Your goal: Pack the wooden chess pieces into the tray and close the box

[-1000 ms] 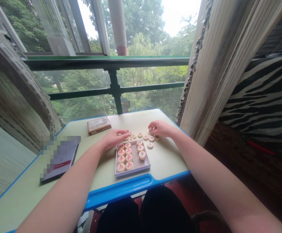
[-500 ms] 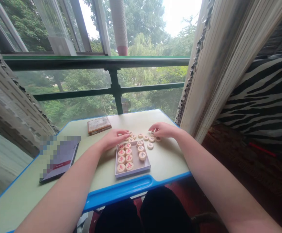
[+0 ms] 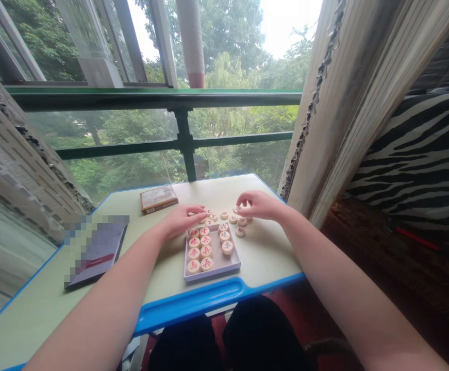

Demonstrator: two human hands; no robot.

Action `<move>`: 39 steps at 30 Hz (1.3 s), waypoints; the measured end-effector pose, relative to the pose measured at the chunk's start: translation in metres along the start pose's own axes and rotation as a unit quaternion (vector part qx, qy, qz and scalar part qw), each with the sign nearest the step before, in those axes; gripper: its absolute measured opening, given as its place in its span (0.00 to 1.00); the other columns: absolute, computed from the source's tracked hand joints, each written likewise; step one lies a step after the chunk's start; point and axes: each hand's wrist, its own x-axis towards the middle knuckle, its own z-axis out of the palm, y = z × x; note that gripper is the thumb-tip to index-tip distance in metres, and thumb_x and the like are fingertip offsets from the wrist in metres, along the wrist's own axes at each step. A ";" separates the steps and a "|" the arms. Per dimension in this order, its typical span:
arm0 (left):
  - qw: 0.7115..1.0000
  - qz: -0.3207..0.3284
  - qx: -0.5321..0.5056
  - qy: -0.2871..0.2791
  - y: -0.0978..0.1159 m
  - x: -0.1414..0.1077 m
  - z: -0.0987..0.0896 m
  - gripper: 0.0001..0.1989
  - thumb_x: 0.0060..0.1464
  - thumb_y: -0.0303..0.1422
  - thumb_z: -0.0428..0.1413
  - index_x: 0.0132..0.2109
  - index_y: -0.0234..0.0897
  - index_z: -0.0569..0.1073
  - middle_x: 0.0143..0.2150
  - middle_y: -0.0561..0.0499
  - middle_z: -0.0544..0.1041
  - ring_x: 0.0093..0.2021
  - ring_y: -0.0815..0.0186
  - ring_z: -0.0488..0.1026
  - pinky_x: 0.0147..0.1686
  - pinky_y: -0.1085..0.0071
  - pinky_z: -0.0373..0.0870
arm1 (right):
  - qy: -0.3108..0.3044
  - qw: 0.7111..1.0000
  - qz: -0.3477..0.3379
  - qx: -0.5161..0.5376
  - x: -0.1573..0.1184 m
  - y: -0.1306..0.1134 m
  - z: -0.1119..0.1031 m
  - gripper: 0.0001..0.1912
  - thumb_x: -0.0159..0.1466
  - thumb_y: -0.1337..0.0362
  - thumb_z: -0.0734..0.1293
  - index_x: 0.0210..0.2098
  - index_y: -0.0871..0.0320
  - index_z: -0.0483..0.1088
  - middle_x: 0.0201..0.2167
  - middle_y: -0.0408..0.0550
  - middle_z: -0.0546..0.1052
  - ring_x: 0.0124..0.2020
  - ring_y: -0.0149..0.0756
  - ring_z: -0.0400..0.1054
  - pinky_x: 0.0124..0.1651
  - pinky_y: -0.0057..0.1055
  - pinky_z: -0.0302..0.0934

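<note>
A shallow white box tray (image 3: 224,265) sits near the table's front. On its left stand two columns of round wooden Chinese chess pieces with red characters (image 3: 194,253); a shorter column with dark characters (image 3: 227,247) stands on the right. My left hand (image 3: 181,217) is beyond the tray's far left corner, fingers curled and closed at a Chinese chess piece (image 3: 208,212) among loose ones. My right hand (image 3: 262,205) pinches another Chinese chess piece (image 3: 237,209) at its fingertips, above the loose pieces (image 3: 242,221) right of the tray. Its fingers partly hide some of them.
A flat brown box (image 3: 158,199) lies at the back left of the pale table (image 3: 162,288), which has a blue edge. A dark-edged flat item (image 3: 96,257), partly blurred out, lies on the left. Window railing (image 3: 185,144) and curtains (image 3: 309,129) stand beyond.
My right hand has shifted slightly left and up, carrying a piece at its fingertips. My left hand has stayed almost in place; the pieces in the tray look the same.
</note>
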 end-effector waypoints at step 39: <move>0.999 0.028 0.031 0.029 0.000 0.000 0.003 0.19 0.43 0.46 0.57 0.35 0.35 0.78 0.46 0.43 0.75 0.48 0.56 0.69 0.49 0.62 0.63 | -0.224 0.960 -0.169 0.010 -0.034 -0.055 0.005 0.11 0.52 0.67 0.67 0.35 0.57 0.76 0.20 0.39 0.66 0.21 0.24 0.56 0.25 0.22 0.47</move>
